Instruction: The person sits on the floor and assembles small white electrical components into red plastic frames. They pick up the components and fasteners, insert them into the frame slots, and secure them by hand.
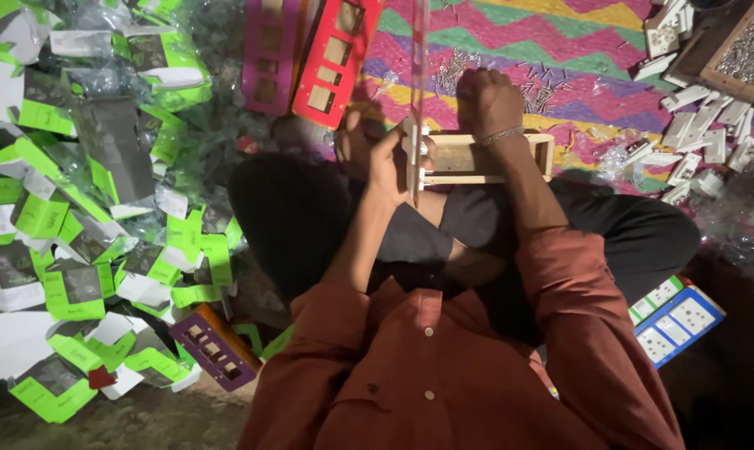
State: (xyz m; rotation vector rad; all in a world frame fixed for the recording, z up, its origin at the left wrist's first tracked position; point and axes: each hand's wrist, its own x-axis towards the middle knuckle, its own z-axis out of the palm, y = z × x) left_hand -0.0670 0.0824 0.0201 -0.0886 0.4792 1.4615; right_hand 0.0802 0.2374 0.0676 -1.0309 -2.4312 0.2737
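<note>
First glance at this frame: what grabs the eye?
The heap of green-and-white printed card packets fills the whole left side, and the zigzag-patterned pink, green and yellow mat runs across the top. At centre, the left hand holds a thin flat panel edge-on against a pale wooden rectangular frame, while the right hand reaches onto small metal screws scattered on the mat.
</note>
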